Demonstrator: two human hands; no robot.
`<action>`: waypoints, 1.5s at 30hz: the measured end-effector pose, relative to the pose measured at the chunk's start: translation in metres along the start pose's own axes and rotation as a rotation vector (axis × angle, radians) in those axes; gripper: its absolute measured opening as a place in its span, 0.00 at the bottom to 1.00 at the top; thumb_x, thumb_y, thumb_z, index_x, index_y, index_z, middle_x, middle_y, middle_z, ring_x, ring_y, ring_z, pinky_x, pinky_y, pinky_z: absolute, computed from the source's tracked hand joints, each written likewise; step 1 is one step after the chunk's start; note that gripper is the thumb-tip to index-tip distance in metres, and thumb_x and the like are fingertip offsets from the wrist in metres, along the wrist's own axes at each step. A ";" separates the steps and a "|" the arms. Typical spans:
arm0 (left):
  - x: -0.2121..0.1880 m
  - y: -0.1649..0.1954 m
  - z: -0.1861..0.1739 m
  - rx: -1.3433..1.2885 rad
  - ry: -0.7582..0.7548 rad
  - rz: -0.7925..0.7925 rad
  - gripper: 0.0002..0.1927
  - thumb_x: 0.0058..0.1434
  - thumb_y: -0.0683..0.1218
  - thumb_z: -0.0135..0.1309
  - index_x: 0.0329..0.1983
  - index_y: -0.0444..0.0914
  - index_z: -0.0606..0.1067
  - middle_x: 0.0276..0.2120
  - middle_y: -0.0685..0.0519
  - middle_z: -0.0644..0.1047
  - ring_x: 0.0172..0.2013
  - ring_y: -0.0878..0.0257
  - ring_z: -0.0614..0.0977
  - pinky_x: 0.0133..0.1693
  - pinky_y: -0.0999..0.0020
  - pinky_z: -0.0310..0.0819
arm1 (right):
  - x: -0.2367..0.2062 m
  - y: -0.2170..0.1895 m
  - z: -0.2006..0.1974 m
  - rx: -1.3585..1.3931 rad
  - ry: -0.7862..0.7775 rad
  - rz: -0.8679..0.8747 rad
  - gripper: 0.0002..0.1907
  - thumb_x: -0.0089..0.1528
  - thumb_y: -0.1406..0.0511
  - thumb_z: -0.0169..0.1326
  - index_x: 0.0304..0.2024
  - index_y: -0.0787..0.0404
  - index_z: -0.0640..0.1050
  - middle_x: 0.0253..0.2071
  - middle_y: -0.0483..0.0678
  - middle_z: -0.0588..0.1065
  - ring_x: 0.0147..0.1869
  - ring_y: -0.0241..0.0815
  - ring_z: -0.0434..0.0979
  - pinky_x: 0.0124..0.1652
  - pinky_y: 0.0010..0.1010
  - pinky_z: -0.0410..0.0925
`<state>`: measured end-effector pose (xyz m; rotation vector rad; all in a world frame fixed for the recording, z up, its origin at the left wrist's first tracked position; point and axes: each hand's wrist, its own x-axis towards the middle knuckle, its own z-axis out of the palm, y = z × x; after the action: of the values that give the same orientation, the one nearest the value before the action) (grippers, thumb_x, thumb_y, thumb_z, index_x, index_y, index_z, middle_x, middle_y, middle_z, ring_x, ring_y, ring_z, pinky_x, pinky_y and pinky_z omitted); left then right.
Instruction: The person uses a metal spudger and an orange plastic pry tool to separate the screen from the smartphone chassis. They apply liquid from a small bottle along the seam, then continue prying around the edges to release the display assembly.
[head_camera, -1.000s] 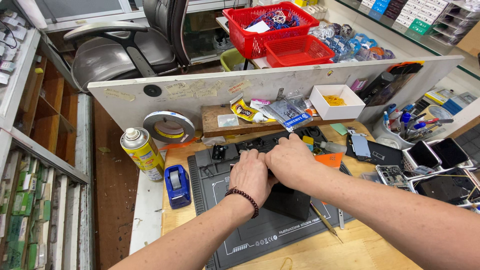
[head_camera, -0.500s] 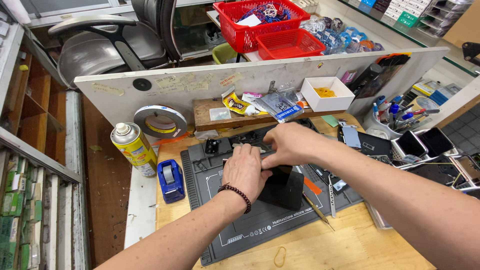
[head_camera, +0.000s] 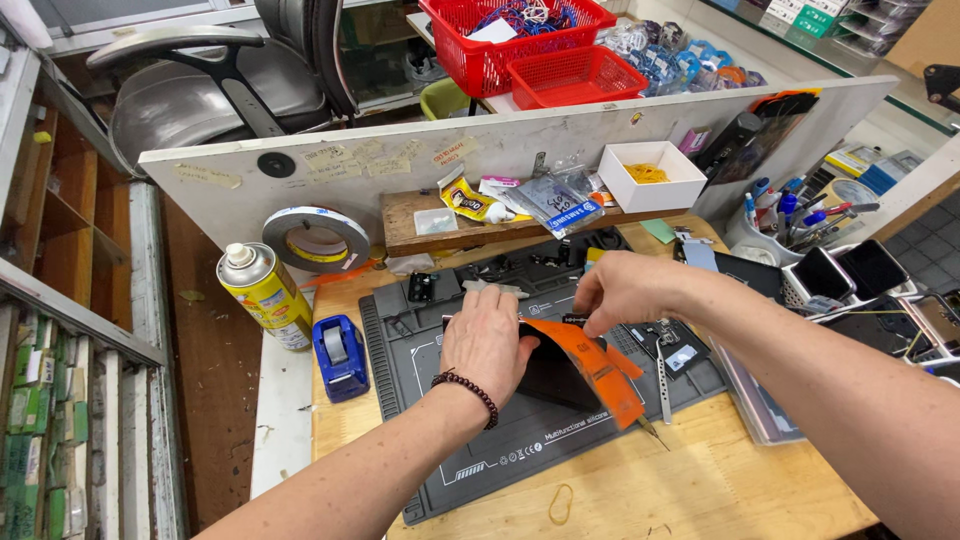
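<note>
My left hand (head_camera: 487, 340) presses flat on the black slab-shaped device (head_camera: 553, 372) at mid grey silicone mat (head_camera: 420, 400), steadying it on the bench. My right hand (head_camera: 625, 290) pinches the orange film strip (head_camera: 592, 362), lifting its far end clear of the device.

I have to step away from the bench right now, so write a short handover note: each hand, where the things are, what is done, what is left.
Left hand: pressed flat on the black phone, holding it down on the grey silicone work mat.
Right hand: pinching the top end of the orange film, which curls up off the phone.
Done: the film is lifted at its upper end.
Left: its lower end still lies by the phone's lower corner; tweezers rest on the mat to the right.
</note>
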<state>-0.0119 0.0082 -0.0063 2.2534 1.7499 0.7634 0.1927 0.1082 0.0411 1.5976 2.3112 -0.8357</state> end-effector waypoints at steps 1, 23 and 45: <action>0.000 0.000 0.000 -0.002 0.008 -0.001 0.24 0.50 0.46 0.68 0.47 0.34 0.74 0.44 0.46 0.74 0.50 0.49 0.75 0.49 0.56 0.72 | 0.001 0.000 0.003 -0.052 0.002 0.024 0.18 0.50 0.62 0.68 0.43 0.59 0.86 0.37 0.46 0.84 0.43 0.41 0.84 0.45 0.32 0.74; 0.008 0.000 0.002 -0.014 0.037 -0.028 0.20 0.53 0.50 0.66 0.44 0.35 0.77 0.42 0.46 0.75 0.49 0.49 0.75 0.48 0.53 0.72 | -0.003 0.010 -0.042 0.409 -0.051 0.204 0.34 0.63 0.42 0.51 0.54 0.60 0.84 0.35 0.46 0.83 0.30 0.36 0.77 0.27 0.30 0.67; 0.009 0.000 0.001 0.002 -0.020 -0.004 0.22 0.50 0.47 0.67 0.44 0.33 0.74 0.43 0.44 0.74 0.49 0.47 0.75 0.49 0.54 0.72 | -0.017 -0.056 0.022 -0.516 0.279 -0.187 0.07 0.56 0.67 0.56 0.38 0.54 0.81 0.33 0.54 0.81 0.43 0.57 0.82 0.42 0.49 0.73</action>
<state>-0.0098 0.0174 -0.0050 2.2502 1.7467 0.7358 0.1449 0.0682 0.0494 1.3471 2.6059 -0.0187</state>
